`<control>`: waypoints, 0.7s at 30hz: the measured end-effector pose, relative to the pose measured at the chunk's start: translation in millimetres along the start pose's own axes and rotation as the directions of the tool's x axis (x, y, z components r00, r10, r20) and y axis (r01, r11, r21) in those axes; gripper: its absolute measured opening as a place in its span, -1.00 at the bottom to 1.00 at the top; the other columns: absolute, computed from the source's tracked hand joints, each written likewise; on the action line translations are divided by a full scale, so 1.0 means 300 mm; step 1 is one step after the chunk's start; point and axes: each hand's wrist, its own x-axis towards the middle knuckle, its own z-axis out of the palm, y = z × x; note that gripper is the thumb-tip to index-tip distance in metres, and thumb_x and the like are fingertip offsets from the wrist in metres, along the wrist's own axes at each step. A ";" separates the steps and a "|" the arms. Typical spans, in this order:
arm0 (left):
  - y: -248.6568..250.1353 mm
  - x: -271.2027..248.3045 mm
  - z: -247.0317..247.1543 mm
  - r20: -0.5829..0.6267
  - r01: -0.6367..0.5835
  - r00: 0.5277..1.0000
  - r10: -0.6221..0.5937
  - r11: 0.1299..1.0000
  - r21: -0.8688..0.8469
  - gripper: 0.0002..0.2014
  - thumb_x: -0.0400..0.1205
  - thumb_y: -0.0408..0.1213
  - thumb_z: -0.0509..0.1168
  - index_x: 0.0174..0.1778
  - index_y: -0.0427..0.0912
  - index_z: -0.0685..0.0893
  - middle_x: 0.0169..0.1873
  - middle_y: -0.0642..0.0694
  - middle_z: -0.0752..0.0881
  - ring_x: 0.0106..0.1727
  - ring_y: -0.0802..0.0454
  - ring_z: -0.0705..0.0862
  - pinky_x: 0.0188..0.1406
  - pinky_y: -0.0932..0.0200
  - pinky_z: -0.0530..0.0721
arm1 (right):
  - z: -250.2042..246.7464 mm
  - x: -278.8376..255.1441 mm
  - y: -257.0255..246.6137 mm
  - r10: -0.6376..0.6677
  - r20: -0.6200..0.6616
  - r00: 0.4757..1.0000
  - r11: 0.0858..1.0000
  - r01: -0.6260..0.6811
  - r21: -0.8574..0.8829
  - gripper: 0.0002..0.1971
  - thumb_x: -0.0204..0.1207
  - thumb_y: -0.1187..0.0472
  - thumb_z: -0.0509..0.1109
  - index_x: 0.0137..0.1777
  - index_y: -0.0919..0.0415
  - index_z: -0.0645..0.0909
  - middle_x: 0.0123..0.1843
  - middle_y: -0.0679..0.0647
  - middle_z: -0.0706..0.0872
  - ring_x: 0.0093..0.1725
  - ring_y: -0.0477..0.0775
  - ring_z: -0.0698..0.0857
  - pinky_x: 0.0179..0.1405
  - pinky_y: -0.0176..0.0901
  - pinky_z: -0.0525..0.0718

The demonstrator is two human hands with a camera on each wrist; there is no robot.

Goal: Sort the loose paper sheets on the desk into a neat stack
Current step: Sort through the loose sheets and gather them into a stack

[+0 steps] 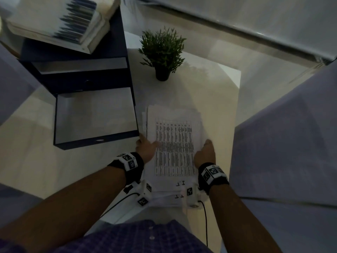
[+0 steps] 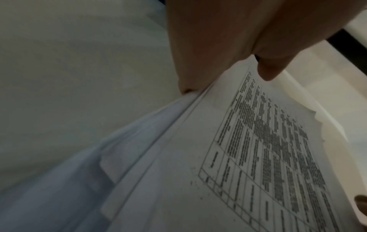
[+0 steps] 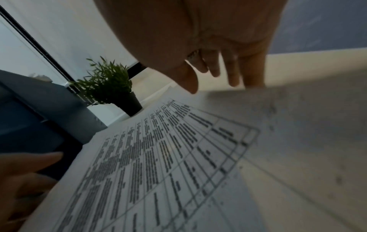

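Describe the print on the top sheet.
Top sheet: white, black ruled table of text; clearest in right wrist view.

This is an office: a white counter (image 1: 218,106) carries a dark blue drawer unit (image 1: 82,79), printed table sheets (image 1: 173,147), stacked papers (image 1: 45,21) and a small potted plant (image 1: 162,50).

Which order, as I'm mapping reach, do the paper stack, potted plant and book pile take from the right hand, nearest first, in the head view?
1. Paper stack: against the right hand.
2. Potted plant: straight ahead.
3. Book pile: far left, atop drawers.
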 end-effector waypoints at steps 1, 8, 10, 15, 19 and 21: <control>-0.002 0.004 -0.012 -0.021 0.002 1.000 -0.002 1.000 0.006 -0.11 0.71 0.01 0.20 0.69 -0.16 -0.33 0.70 -0.24 -0.19 0.72 -0.22 -0.07 0.69 -0.14 -0.03 | -0.003 -0.003 0.011 0.039 0.009 0.999 0.999 -0.039 -0.023 -0.35 0.64 0.36 0.18 0.68 0.34 0.00 0.69 0.25 0.18 0.63 0.25 0.26 0.64 -0.04 0.21; 0.005 0.008 -0.015 -0.017 0.041 0.999 -0.039 0.995 0.096 -0.16 0.73 -0.07 0.18 0.69 -0.19 -0.29 0.70 -0.29 -0.08 0.68 -0.29 0.08 0.66 -0.16 0.13 | -0.005 -0.029 0.066 -0.052 -0.010 0.999 0.982 0.049 -0.183 -0.61 0.70 0.21 0.15 0.47 0.26 0.50 0.41 0.25 0.59 0.34 0.22 0.61 0.34 0.00 0.60; 0.013 0.006 -0.008 -0.035 0.032 0.999 -0.028 0.991 0.129 -0.19 0.74 -0.08 0.17 0.69 -0.14 -0.28 0.69 -0.30 -0.06 0.67 -0.31 0.12 0.65 -0.20 0.15 | -0.012 -0.006 0.054 -0.088 -0.104 0.991 0.995 0.082 -0.059 -0.64 0.68 0.30 0.18 0.44 0.23 0.56 0.37 0.25 0.65 0.30 0.21 0.65 0.31 -0.10 0.60; -0.002 0.012 -0.019 -0.043 -0.014 0.999 0.021 0.985 0.170 -0.19 0.73 -0.08 0.17 0.70 -0.05 -0.29 0.67 -0.31 0.01 0.63 -0.34 0.20 0.62 -0.22 0.21 | -0.040 0.053 0.033 -0.096 -0.067 0.993 0.993 0.092 -0.068 -0.60 0.69 0.29 0.17 0.50 0.29 0.49 0.43 0.25 0.60 0.37 0.22 0.61 0.34 -0.20 0.51; -0.019 0.017 -0.019 -0.065 -0.002 0.998 0.005 0.999 0.047 -0.20 0.71 -0.10 0.21 0.72 -0.15 -0.16 0.66 -0.29 0.13 0.62 -0.29 0.22 0.63 -0.18 0.21 | 0.003 0.015 0.076 -0.021 0.118 0.993 0.925 0.064 -0.374 -0.67 0.70 0.27 0.12 0.32 0.38 0.58 0.37 0.27 0.61 0.33 0.22 0.61 0.33 -0.12 0.52; -0.021 0.012 -0.005 -0.084 0.012 0.996 -0.011 1.000 0.009 -0.20 0.66 -0.07 0.26 0.71 -0.17 -0.05 0.62 -0.29 0.21 0.59 -0.29 0.28 0.61 -0.21 0.27 | 0.031 -0.024 0.088 -0.025 0.119 0.993 0.905 0.073 -0.418 -0.75 0.64 0.33 0.16 0.15 0.38 0.63 0.26 0.29 0.62 0.20 0.25 0.67 0.20 -0.07 0.62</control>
